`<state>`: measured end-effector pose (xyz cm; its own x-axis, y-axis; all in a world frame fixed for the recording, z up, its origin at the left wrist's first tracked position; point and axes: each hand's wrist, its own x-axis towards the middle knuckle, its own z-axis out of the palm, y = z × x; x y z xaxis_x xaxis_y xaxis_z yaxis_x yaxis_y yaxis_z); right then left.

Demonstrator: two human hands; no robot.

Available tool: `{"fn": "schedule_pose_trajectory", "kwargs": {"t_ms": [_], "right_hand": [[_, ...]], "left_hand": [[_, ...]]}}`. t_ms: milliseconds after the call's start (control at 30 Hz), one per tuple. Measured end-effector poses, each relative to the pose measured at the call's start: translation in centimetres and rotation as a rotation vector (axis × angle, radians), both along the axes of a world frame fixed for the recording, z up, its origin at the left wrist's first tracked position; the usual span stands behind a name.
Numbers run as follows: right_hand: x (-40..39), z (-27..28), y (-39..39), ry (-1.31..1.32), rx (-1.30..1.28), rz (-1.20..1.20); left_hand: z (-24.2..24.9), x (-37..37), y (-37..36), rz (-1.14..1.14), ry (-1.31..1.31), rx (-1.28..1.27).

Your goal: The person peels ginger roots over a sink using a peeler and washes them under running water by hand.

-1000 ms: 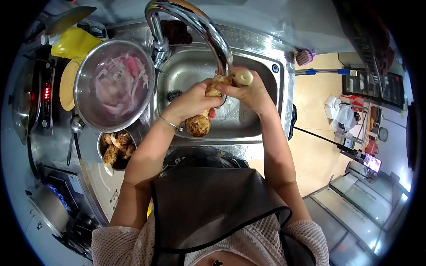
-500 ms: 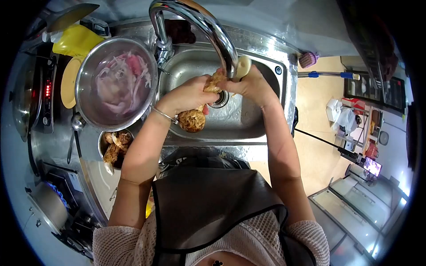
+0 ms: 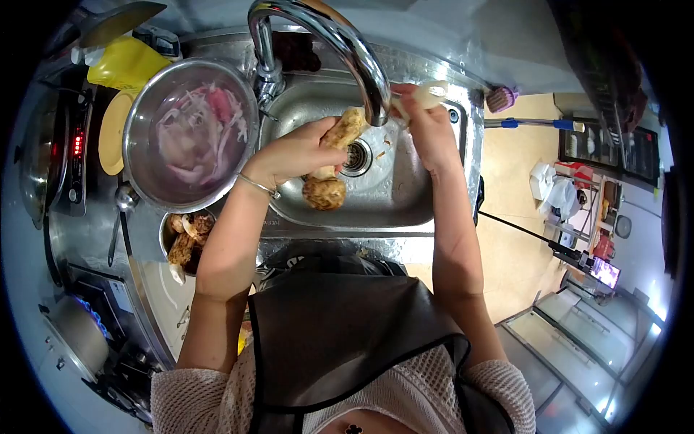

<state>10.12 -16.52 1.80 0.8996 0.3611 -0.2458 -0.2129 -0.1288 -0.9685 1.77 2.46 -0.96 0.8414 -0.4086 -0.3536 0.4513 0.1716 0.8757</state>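
My left hand (image 3: 307, 154) is closed round the pale stem of a mushroom (image 3: 324, 193), whose brown mottled cap points toward me over the left part of the steel sink (image 3: 390, 217). Right of the chrome faucet (image 3: 332, 32), my right hand (image 3: 428, 126) grips a whitish peeler-like tool (image 3: 431, 94), partly blurred. The two hands are apart. Small brown bits lie near the drain (image 3: 356, 158). More brown mushrooms (image 3: 183, 249) fill a small metal container beside my left forearm.
Left of the sink stands a large metal bowl (image 3: 134, 155) with pale and pink pieces in liquid. A ladle (image 3: 125, 199), a yellow bag (image 3: 126, 65) and a pot over a blue flame (image 3: 81, 336) are further left. A purple brush (image 3: 502, 98) sits at the right.
My right hand has moved away from the mushroom, up and to the right, with the whitish tool. The mushroom has shifted slightly right, and its stem now shows. Brown bits show near the drain.
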Motion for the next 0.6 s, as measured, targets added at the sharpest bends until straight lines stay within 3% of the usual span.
{"fn": "schedule_pose_trajectory", "kwargs": {"t_ms": [33,67,167,233,333,467,600], "right_hand": [[0.2,-0.2,0.0,0.015,0.266,-0.194],[0.0,0.3,-0.5,0.054,0.445,-0.204],[-1.0,0.4,-1.2,0.149,0.55,-0.03],[-2.4,0.7,-0.4,0.157,0.462,0.002],[-3.0,0.4,0.2,0.074,0.081,0.023],[1.2,-1.9,-3.2,0.178,0.248,-0.217],[-1.8,0.2,-0.9,0.146,0.206,-0.157]], "left_hand": [[0.0,-0.2,0.0,0.044,-0.02,-0.03],[-0.1,-0.3,-0.1,0.047,-0.022,-0.03],[-0.2,-0.7,-1.0,0.155,-0.101,0.049],[0.3,-0.8,-1.4,0.188,-0.043,0.069],[0.5,-0.8,-1.3,0.107,0.024,0.074],[0.2,-1.3,-0.8,0.126,0.042,0.047],[0.5,-1.3,-0.7,0.094,0.099,0.011]]}}
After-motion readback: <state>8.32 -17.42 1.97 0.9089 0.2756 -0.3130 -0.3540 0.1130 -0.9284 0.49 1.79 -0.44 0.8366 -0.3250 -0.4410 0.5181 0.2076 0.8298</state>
